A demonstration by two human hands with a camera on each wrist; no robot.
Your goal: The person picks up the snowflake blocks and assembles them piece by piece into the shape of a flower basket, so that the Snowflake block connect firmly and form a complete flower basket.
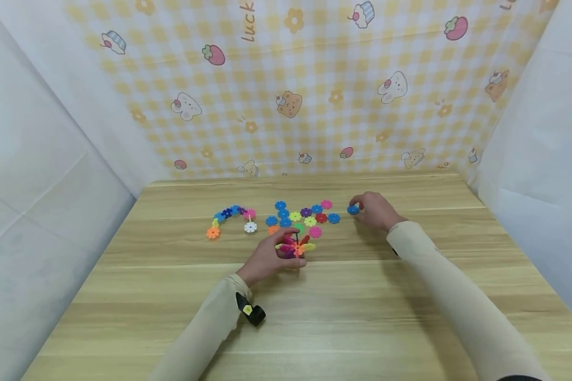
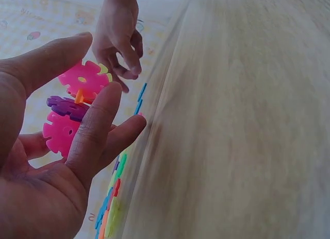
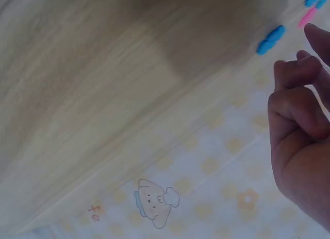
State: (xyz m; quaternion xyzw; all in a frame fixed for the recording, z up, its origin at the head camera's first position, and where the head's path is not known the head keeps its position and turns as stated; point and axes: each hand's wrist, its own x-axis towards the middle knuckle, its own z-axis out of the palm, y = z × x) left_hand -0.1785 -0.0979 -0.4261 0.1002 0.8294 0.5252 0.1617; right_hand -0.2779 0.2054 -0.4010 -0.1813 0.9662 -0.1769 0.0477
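Note:
My left hand (image 1: 266,259) holds a cluster of interlocked flower-shaped discs (image 1: 298,248) above the table. In the left wrist view, pink discs (image 2: 61,133) and a purple disc (image 2: 69,109) show between its thumb and fingers. Over at the right, my right hand (image 1: 374,210) reaches down with loosely bent fingers beside a blue disc (image 1: 353,210). The right wrist view has that blue disc (image 3: 270,39) lying flat on the wood, a small gap from the fingertips. Nothing shows in the right hand's grasp.
Several loose discs, among them a red one (image 1: 321,217) and a pink one (image 1: 315,232), lie scattered between the hands on the wooden table (image 1: 343,317). To the left stands a curved chain of joined discs (image 1: 226,212). A patterned cloth (image 1: 267,132) hangs behind.

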